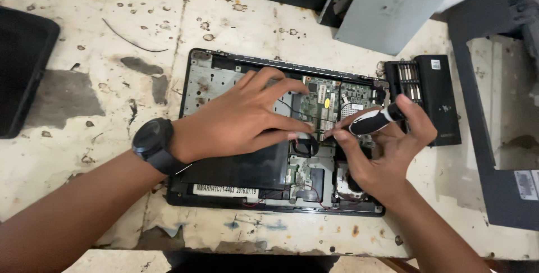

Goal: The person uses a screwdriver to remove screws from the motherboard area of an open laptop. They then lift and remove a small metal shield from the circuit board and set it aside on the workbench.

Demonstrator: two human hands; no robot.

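- we are resting our left hand (247, 118), fingers spread and holding nothing, on the opened laptop (236, 172) lying on the table (84, 54).
- we are gripping a black-and-white screwdriver (373, 120) in our right hand (384, 149), its tip meeting our left fingertips over the green board (323, 99).
- a bit case (429, 96) is sitting just beyond our right hand.

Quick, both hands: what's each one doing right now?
Left hand: open, fingers spread on the laptop, holding nothing.
Right hand: closed on a screwdriver.
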